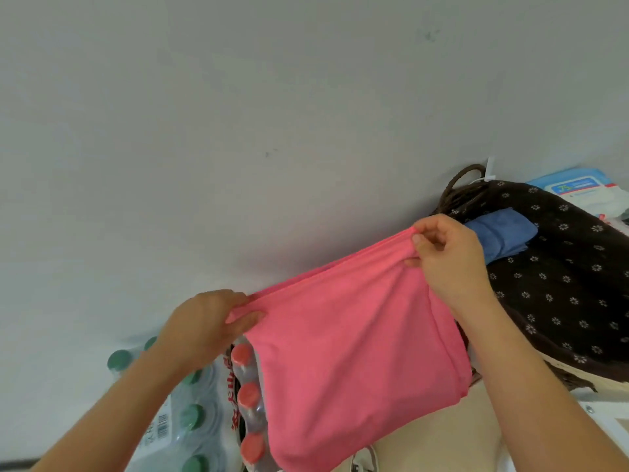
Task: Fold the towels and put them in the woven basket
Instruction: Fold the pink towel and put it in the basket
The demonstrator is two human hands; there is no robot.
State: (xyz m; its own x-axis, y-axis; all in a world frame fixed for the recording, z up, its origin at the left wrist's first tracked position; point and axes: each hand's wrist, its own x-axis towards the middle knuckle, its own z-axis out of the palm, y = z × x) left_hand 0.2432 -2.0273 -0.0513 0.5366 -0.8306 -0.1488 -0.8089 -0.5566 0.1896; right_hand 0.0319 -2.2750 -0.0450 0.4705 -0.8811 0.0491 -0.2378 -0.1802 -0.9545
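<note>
You are mid-fold, your left hand (207,321) and right hand (446,253) each pinching a top corner of the pink towel (354,349); next, bring those corners together before the basket (561,284) at right.

Left hand (207,321): raised, back toward camera, thumb and curled fingers pinching upper corner of pink towel (354,342). Right hand (449,257): higher, thumb and fingers pinching opposite upper corner. Both forearms bare, extended forward from lower frame edge. Hands well apart.

White surface (609,425) at lower right, woven basket (578,374) directly on it.
</note>
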